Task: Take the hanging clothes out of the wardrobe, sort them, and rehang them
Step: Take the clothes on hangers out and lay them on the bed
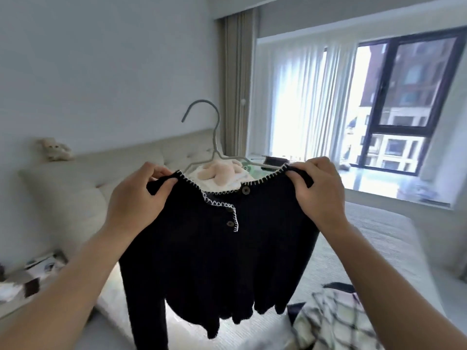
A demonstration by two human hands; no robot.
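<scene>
A black cardigan (217, 253) with white stitched trim and dark buttons hangs in the air in front of me, over the bed. It sits on a grey hanger (214, 130) whose hook points up and to the left. My left hand (141, 195) pinches the cardigan's left shoulder. My right hand (318, 190) grips its right shoulder. The top button is fastened and the placket below it is partly open. The hanger's arms are mostly hidden inside the shoulders.
A white bed (374, 248) lies below, with a checked garment (336, 322) on its near right corner. A padded headboard (101, 168) carries a plush toy (54, 149). More plush toys (222, 173) lie behind the cardigan. A cluttered bedside table (30, 274) is at left, a window (394, 102) at right.
</scene>
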